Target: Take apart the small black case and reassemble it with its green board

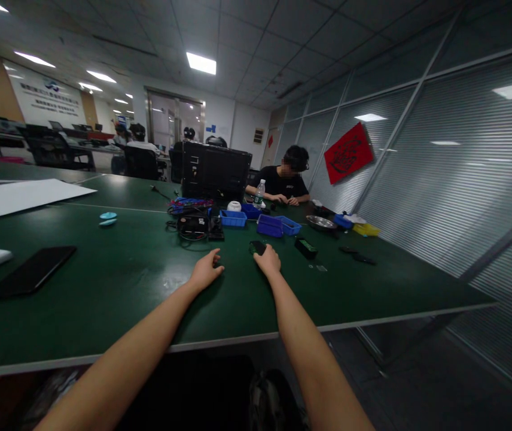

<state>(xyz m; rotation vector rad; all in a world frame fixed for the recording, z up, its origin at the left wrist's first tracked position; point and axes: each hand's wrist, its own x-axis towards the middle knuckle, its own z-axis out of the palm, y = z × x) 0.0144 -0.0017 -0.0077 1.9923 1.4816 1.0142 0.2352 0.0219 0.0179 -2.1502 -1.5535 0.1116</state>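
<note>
Both my arms reach forward over a dark green table (pixel 103 287). My right hand (pixel 268 261) closes its fingers on a small black object with green on it (pixel 256 246), which lies on the tabletop. Just to the left, my left hand (pixel 205 270) rests on the table with fingers loosely curled and nothing in it. A black block with a green top (pixel 305 246) lies a little to the right of my right hand.
Blue bins (pixel 278 225), a black device with cables (pixel 192 225), a metal bowl (pixel 321 222) and a yellow tray (pixel 366 229) sit farther back. A dark phone (pixel 29 272) lies at left. A person (pixel 289 179) sits across the table behind a black case (pixel 215 170).
</note>
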